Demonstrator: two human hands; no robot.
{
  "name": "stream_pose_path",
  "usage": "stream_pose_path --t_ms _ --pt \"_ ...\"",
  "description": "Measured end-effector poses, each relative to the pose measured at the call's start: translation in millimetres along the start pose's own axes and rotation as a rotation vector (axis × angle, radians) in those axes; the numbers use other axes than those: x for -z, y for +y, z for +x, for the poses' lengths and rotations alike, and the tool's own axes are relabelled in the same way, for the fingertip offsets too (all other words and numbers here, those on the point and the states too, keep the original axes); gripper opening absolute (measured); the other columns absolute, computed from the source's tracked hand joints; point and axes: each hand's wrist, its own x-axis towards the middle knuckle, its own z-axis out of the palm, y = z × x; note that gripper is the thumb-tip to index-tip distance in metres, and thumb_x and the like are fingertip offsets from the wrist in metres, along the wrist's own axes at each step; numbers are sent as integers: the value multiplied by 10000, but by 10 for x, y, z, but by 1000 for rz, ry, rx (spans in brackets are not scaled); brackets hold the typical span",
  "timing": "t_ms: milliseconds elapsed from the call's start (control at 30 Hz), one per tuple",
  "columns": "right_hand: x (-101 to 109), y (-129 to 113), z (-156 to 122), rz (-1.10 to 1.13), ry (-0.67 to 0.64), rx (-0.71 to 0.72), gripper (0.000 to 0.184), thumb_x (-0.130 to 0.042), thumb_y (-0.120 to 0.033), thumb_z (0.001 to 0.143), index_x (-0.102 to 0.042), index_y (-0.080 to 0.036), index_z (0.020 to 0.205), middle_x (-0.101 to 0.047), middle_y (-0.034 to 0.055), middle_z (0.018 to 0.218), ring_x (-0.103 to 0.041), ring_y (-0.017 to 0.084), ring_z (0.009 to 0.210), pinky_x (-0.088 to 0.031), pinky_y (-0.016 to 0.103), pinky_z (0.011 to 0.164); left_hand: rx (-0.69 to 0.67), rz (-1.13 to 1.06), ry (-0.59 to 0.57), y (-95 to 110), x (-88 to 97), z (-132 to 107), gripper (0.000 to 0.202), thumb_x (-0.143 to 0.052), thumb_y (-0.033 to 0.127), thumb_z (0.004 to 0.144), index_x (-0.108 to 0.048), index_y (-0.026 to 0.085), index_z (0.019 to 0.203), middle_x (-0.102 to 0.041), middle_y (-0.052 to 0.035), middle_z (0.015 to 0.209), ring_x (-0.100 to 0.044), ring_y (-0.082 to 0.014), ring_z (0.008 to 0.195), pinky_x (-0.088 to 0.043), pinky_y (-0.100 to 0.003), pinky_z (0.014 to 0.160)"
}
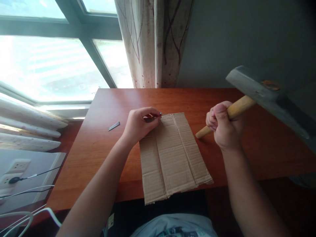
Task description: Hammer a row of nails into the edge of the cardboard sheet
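Note:
My right hand (pixel 225 123) is wrapped round the wooden handle of a hammer (pixel 242 107), raised above the right part of the table. The hammer's grey metal head slants up and to the right. Over the far left corner of a creased cardboard sheet (pixel 172 154), my left hand (pixel 143 124) pinches a nail (pixel 160 114) between thumb and fingertips; only its small shiny top shows. Whether the nail's point is in the cardboard cannot be made out. To the left of that hand lies a small bunch of nails (pixel 114 126).
The reddish-brown wooden table (pixel 103 158) carries the cardboard, whose near edge hangs past the table's front edge. Beyond stand a window (pixel 49 69) and a patterned curtain (pixel 145 42). At lower left, cables (pixel 32 214) run near a wall socket (pixel 18 166).

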Motion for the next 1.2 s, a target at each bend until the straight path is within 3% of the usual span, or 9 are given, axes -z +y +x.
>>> stream_pose_path --t_ms 200,300,400,533,633,1200 --pt "-5 -133 10 -365 -305 -170 315 -665 -498 882 -585 -201 815 -477 -52 591 -407 89 497 -305 232 449 -8 -33 -6 -10 -11 0 117 -677 248 786 -748 165 828 -746 -46 792 -678 -150 718 -575 -246 671" --pt "-46 -234 67 -525 -485 -165 275 -675 -479 878 -598 -215 895 -572 -39 678 -482 105 565 -327 237 493 -16 -30 4 14 -9 -4 105 -675 234 785 -749 170 821 -750 -41 788 -686 -150 728 -581 -248 692" --pt "-133 -354 142 -667 -603 -119 272 -640 -470 901 -594 -216 814 -554 -44 626 -463 109 530 -281 250 479 -31 -12 15 45 1 -7 98 -675 232 787 -752 177 812 -755 -35 793 -687 -148 722 -585 -250 703" --pt "-260 -513 217 -840 -604 -17 381 -602 -460 923 -489 -218 651 -439 -51 502 -375 107 453 -225 281 471 -45 -9 24 68 4 -6 100 -670 232 789 -754 181 805 -762 -34 799 -693 -153 721 -591 -262 712" --pt "-310 -607 240 -842 -602 37 446 -570 -477 940 -411 -222 610 -396 -51 479 -330 101 430 -213 295 466 -55 -19 23 59 -4 -6 97 -668 227 796 -751 179 809 -766 -39 819 -697 -153 725 -586 -257 709" --pt "-342 -644 233 -859 -630 25 471 -591 -496 929 -408 -218 597 -402 -47 487 -329 101 445 -204 299 472 -51 21 39 30 -8 -10 84 -682 217 787 -761 188 791 -763 -24 780 -691 -152 694 -574 -258 691"
